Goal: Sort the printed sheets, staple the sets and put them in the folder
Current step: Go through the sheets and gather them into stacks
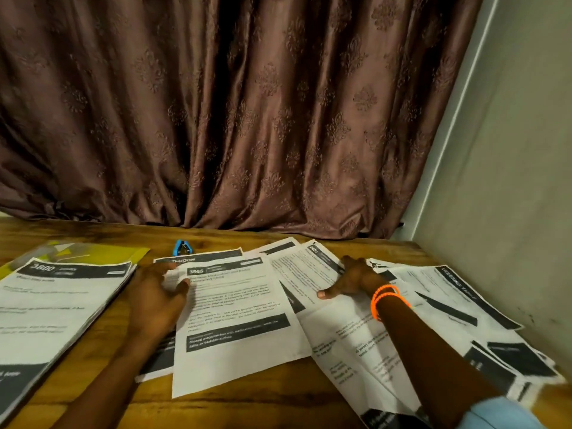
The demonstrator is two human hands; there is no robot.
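Head view: sorting in progress. The left hand pinches the top-left corner of the sheet headed 3565; best lifted clear before moving it. The right hand lies flat, fingers spread, pinning the loose sheets. Stapler and yellow folder wait behind.

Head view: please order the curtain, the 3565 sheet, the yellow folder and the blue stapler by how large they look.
1. curtain
2. 3565 sheet
3. yellow folder, mostly covered by a paper stack, so its rank is unsure
4. blue stapler, farther from the camera, but clearly the smallest
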